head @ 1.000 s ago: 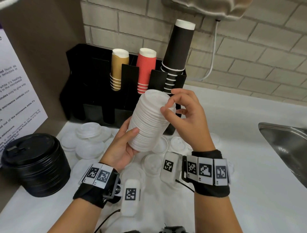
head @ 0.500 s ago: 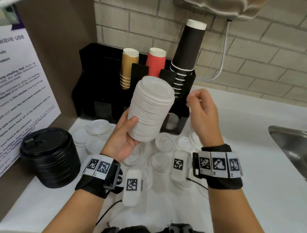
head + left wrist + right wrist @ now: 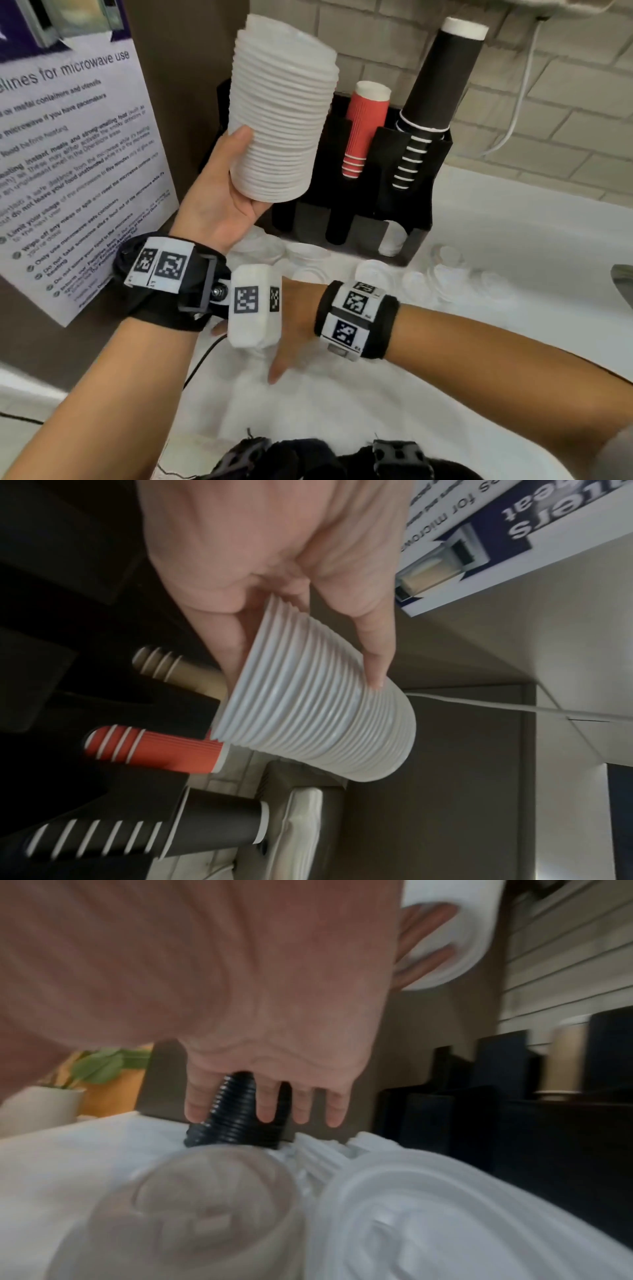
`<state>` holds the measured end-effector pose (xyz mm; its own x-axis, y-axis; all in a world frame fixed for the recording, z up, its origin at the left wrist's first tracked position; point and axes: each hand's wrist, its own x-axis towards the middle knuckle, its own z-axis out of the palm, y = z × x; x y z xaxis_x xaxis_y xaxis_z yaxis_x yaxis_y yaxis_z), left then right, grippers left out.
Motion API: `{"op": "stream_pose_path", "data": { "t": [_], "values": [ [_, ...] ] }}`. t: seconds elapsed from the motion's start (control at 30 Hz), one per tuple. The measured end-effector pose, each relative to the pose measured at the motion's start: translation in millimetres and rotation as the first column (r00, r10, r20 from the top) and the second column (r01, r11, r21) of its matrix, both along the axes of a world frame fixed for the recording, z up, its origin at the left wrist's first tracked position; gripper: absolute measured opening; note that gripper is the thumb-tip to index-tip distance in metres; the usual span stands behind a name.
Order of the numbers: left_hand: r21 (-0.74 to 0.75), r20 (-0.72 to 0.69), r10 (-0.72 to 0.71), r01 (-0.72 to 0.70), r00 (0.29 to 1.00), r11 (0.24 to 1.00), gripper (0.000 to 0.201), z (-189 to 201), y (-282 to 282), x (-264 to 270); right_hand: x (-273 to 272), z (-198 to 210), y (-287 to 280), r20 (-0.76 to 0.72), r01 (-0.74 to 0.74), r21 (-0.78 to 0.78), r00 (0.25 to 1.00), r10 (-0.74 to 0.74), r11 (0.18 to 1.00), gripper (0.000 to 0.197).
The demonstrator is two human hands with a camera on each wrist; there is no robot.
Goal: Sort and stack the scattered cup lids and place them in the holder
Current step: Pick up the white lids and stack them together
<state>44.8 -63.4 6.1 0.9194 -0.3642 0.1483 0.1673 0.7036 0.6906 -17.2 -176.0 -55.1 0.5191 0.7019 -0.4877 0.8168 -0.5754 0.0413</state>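
Note:
My left hand [image 3: 222, 195] grips a tall stack of white lids [image 3: 281, 113] near its base, raised and tilted in front of the black holder [image 3: 418, 192]. In the left wrist view the thumb and fingers [image 3: 373, 653] curl around that stack [image 3: 315, 712]. My right hand [image 3: 291, 349] reaches left, low over the counter, half hidden under the left wrist camera. Its fingers [image 3: 267, 1107] are straight and hold nothing, just short of a stack of black lids [image 3: 236, 1123]. Loose clear and white lids [image 3: 308, 253] lie scattered on the white counter before the holder.
The holder carries red cups [image 3: 366, 130] and tall black cups [image 3: 435, 102]. A microwave poster [image 3: 68, 171] stands on the left wall. A metal sink edge [image 3: 623, 284] shows at the far right. Clear lids [image 3: 192, 1218] lie close under my right wrist.
My left hand has lifted the white lid stack higher and to the left. My right hand left the stack's top, dropped and swung left under the left wrist toward the black lids.

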Motion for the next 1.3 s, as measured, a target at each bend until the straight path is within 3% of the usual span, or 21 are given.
{"op": "stream_pose_path", "data": {
  "t": [0.1, 0.3, 0.37, 0.6, 0.7, 0.8, 0.87, 1.03, 1.13, 1.23, 1.3],
  "values": [
    [-0.027, 0.021, -0.005, 0.006, 1.000, 1.000, 0.084, 3.7, 7.3, -2.5, 7.1, -9.6, 16.1, 0.058, -0.078, -0.075, 0.995, 0.083, 0.994, 0.093],
    [0.012, 0.083, -0.032, 0.031, 0.996, 0.999, 0.101, 7.2, 15.0, -6.8, 7.5, -20.0, 5.9, 0.109, 0.017, -0.050, 0.994, -0.011, 0.999, 0.071],
    [0.015, 0.096, -0.035, 0.034, 0.995, 0.999, 0.099, 7.3, 16.4, -6.3, 6.0, -19.6, -6.8, 0.135, 0.061, -0.042, 0.989, -0.055, 0.997, 0.062],
    [0.009, 0.089, -0.087, 0.086, 0.992, 0.996, 0.070, 5.5, 20.6, -0.8, 4.5, -13.1, -52.8, 0.105, 0.110, -0.051, 0.989, -0.105, 0.993, 0.068],
    [-0.001, 0.076, -0.094, 0.094, 0.993, 0.996, 0.059, 6.9, 22.0, 1.0, 9.4, -3.8, -45.2, -0.014, 0.209, 0.134, 0.978, -0.209, 0.969, 0.084],
    [-0.029, 0.045, -0.097, 0.098, 0.994, 0.995, 0.043, 8.4, 22.1, 0.8, 24.1, -4.0, -15.7, -0.259, 0.443, 0.397, 0.894, -0.365, 0.804, 0.101],
    [-0.055, 0.008, -0.090, 0.090, 0.996, 0.994, 0.040, 8.0, 22.8, -0.1, 35.5, -9.0, 9.1, -0.339, 0.519, 0.421, 0.851, -0.401, 0.744, 0.104],
    [-0.091, -0.036, -0.067, 0.064, 0.997, 0.994, 0.041, 2.2, 27.2, -5.7, 48.4, -20.7, 43.4, -0.495, 0.592, 0.419, 0.785, -0.373, 0.688, 0.101],
    [-0.062, -0.031, -0.068, 0.066, 0.997, 0.996, 0.053, -1.3, 31.9, -9.1, 50.9, -23.1, 49.6, -0.529, 0.583, 0.442, 0.783, -0.327, 0.682, 0.095],
    [-0.040, -0.034, -0.081, 0.080, 0.996, 0.996, 0.088, -3.1, 36.5, -9.6, 50.5, -27.9, 55.1, -0.491, 0.523, 0.457, 0.823, -0.286, 0.719, 0.096],
    [-0.027, -0.042, -0.077, 0.075, 0.996, 0.997, 0.100, -3.1, 38.5, -9.6, 48.5, -31.4, 56.8, -0.462, 0.488, 0.491, 0.848, -0.259, 0.722, 0.094]
  ]
}}
